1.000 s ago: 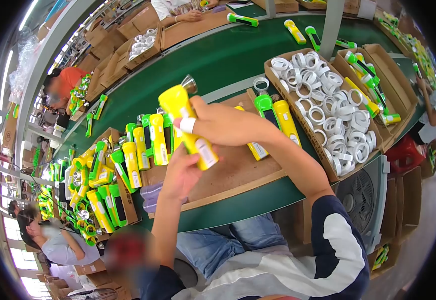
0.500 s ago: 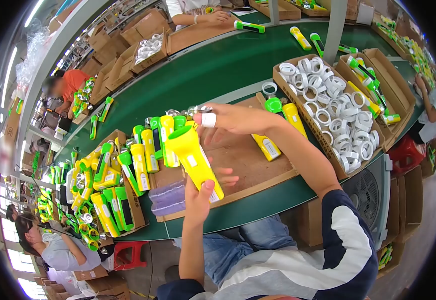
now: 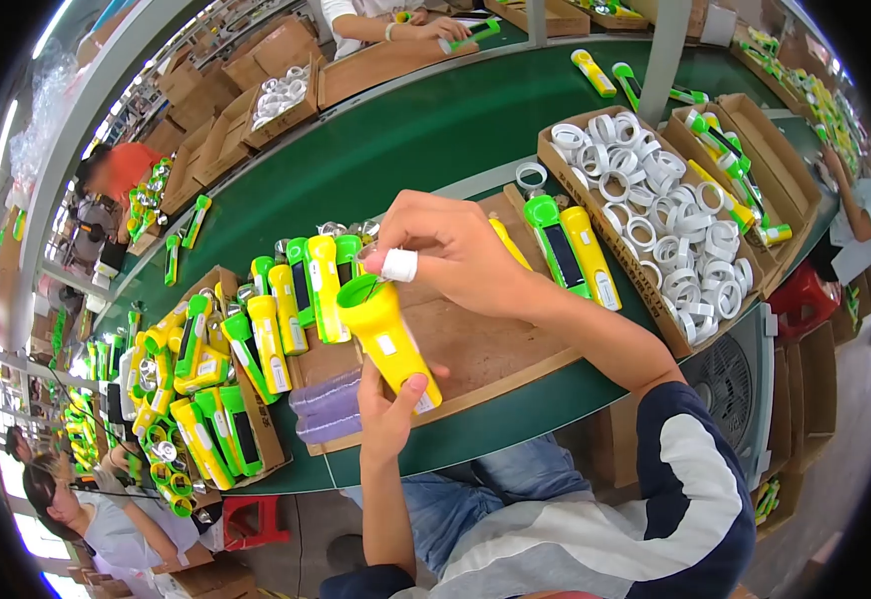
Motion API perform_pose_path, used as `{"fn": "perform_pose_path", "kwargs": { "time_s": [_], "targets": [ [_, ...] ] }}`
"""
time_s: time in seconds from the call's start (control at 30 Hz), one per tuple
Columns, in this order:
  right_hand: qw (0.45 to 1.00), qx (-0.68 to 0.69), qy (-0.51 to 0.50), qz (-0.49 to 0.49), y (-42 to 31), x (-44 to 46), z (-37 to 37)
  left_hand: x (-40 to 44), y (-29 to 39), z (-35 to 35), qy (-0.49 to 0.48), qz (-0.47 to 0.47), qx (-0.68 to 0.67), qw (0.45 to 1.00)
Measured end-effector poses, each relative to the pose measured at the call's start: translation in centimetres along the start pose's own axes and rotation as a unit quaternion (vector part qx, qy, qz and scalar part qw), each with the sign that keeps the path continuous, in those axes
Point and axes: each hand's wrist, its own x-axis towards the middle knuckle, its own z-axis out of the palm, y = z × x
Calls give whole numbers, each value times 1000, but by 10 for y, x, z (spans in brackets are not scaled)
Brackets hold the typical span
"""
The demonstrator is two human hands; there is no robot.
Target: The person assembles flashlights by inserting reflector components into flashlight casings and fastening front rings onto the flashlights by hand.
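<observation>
My left hand (image 3: 387,414) is wrapped round the lower part of a yellow flashlight body (image 3: 391,341), tilted with its open, green-lined head toward the upper left. Over that opening, my right hand (image 3: 435,240) pinches something too small to make out, near thin dark wires that run into the head. A white wrap (image 3: 399,266) covers part of one right-hand digit. Behind the held body, yellow and green flashlights (image 3: 323,285) stand in a row on a cardboard tray (image 3: 495,329). A green flashlight (image 3: 555,245) and a yellow one (image 3: 591,258) lie on its right side.
A box of white rings (image 3: 645,225) stands at right, beside a box with more flashlights (image 3: 730,165). At left is a full box of flashlights (image 3: 221,429). A purple cloth (image 3: 327,407) lies on the tray's left corner. A metal post (image 3: 665,60) rises behind. Co-workers sit around the green belt (image 3: 425,120).
My right hand has closed into a pinch over the yellow body's opening, where its fingers were spread behind it. Across the belt, a co-worker's hand has picked up a green flashlight.
</observation>
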Motion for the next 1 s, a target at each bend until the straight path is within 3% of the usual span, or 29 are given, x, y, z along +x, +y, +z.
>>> {"fn": "perform_pose_path", "kwargs": {
  "time_s": [0.1,0.2,0.27,0.3,0.4,0.43,0.53,0.57,0.67,0.83,0.93,1.0],
  "targets": [
    [997,-45,-31,-49,8,2,-2,5,10,10,-19,-26,41,999],
    [992,88,-90,23,14,1,-5,7,8,15,6,-23,87,996],
    [982,-17,-174,-70,8,4,-10,7,-3,15,24,16,114,993],
    [981,-29,-189,-44,-1,2,-8,7,-2,19,29,14,73,997],
    [952,-124,-246,-135,-7,6,-7,11,-10,19,108,70,186,974],
    [947,-140,-269,-107,-7,4,-8,13,-13,16,112,58,155,980],
    [921,-236,-261,-170,-17,3,-5,15,-15,9,109,24,57,992],
    [911,-252,-278,-170,-18,4,-7,15,-15,7,109,23,27,993],
    [909,-248,-301,-150,-21,3,-4,19,-12,3,145,135,203,959],
    [884,-268,-371,-94,-14,-1,7,28,-30,2,134,228,136,955],
    [872,-285,-385,-97,-22,-5,11,27,-30,1,112,214,7,970],
    [862,-315,-386,-94,-21,-6,9,26,-24,0,131,182,82,971]
  ]
}}
